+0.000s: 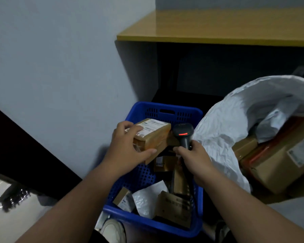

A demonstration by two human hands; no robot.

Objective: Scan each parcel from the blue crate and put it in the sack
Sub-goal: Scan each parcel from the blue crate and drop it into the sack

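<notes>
Gripping the parcel (152,135) over the blue crate (165,223), the left hand (125,148) curls fingers round it. The right hand (195,160) wraps the scanner (183,134); tilting the label squarely toward it should help.

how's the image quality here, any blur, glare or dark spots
Head view: dim overall; the space under the yellow desk is near black. The left hand, its parcel and the white sack are softly blurred, so label text is unreadable. The scanner shows a red glow. Wide-angle bending curves the edges.

Labels on the parcel (152,133) are too blurred to read.
</notes>
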